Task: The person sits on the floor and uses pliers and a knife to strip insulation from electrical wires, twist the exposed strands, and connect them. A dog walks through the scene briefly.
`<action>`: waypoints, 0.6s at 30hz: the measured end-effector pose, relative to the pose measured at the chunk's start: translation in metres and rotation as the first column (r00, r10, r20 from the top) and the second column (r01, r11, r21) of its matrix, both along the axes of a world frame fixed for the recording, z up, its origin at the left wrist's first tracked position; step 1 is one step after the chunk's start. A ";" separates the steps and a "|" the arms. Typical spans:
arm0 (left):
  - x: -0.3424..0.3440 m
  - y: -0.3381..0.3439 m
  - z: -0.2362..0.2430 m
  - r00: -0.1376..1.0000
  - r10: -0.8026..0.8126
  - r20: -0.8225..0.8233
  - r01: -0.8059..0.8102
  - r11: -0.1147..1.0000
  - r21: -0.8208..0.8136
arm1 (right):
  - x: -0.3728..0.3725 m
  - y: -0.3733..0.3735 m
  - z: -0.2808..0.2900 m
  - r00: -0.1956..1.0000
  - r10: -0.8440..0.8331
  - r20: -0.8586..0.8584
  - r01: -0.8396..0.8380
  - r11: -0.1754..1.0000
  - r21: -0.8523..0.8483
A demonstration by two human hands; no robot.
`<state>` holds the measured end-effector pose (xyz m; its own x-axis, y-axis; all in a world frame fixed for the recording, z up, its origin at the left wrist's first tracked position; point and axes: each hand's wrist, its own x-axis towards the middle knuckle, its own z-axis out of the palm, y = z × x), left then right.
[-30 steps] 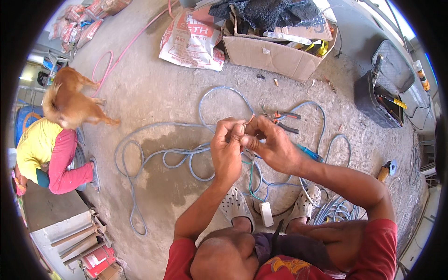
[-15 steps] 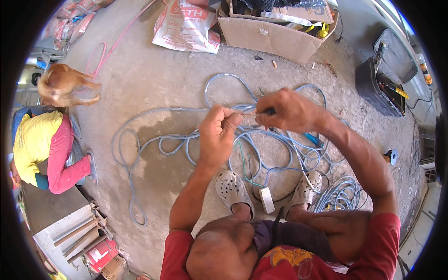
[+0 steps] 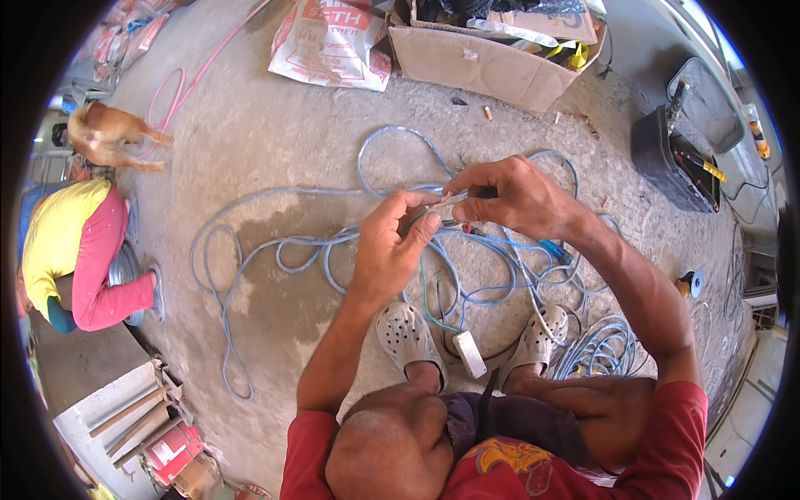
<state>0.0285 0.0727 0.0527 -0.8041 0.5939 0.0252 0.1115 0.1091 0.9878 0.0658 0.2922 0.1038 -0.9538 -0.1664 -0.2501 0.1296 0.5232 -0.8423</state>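
My left hand [image 3: 388, 250] is closed, pinching a thin green wire [image 3: 414, 219] between thumb and fingers. Close beside it, the fingertips of my right hand [image 3: 525, 200] are closed on the bare-looking end of the wire [image 3: 450, 200]. Just what the fingertips cover is hard to make out. Below the hands, a white rectangular box [image 3: 470, 355] lies on the floor between my shoes, with green and blue wires leading up from it. A tool with a teal handle [image 3: 557, 252] rests under my right wrist, among loops of pale blue cable [image 3: 287, 242].
A coil of cable [image 3: 602, 346] lies right of my shoe. An open black toolbox [image 3: 667, 158] stands at far right, a cardboard box [image 3: 483, 68] and white sack [image 3: 329, 50] ahead. At left are a crouching person in yellow [image 3: 62, 242] and a brown dog [image 3: 108, 133].
My right-hand fingers have shifted from a curled grip to a pinch at the wire end, and a dark item in them no longer shows. The dog has moved slightly.
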 end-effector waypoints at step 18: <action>-0.002 -0.002 -0.009 0.968 0.018 0.252 -0.104 0.938 0.332 | 0.003 -0.018 -0.024 0.990 -0.084 -0.112 0.062 0.980 -0.188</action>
<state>0.0262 0.0707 0.0432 -0.8456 0.5336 0.0175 -0.1308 -0.2390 0.9622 0.0691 0.2745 0.0801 -0.9860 -0.1281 -0.1063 0.0552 0.3511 -0.9347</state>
